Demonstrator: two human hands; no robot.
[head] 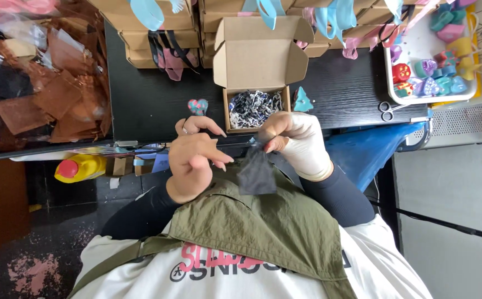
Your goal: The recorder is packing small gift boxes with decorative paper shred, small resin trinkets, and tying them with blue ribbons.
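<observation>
Head view shows my 2 hands just off the near edge of the black desk, working a small dark organza pouch. My right hand, in a white glove, has its grip clenched on the pouch's top, so the pouch hangs down over my green apron. My left hand is bare, grip loose and grasping nothing, fingers curled beside the pouch mouth as if to spread it. Just beyond, an open cardboard box of dark shredded paper sits within easy reach. A heart-shaped piece lies to its left, scissors far right.
</observation>
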